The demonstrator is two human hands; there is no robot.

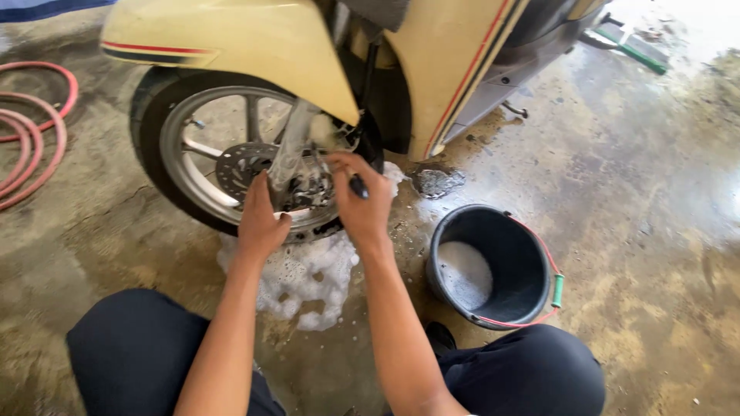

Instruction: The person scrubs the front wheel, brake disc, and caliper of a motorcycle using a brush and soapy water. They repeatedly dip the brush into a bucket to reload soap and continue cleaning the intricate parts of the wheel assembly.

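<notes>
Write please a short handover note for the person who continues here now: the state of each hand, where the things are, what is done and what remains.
Left hand: open, resting on the front wheel of the cream scooter, beside the brake disc.
Right hand: closed on a dark-handled brush, at the wheel hub by the fork leg.
Black bucket with suds stands on the floor to the right; red hose lies coiled on the left.
Done: foam lies under the wheel and around the hub.
Left: foam is not rinsed off; the wheel's far side is hidden.
</notes>
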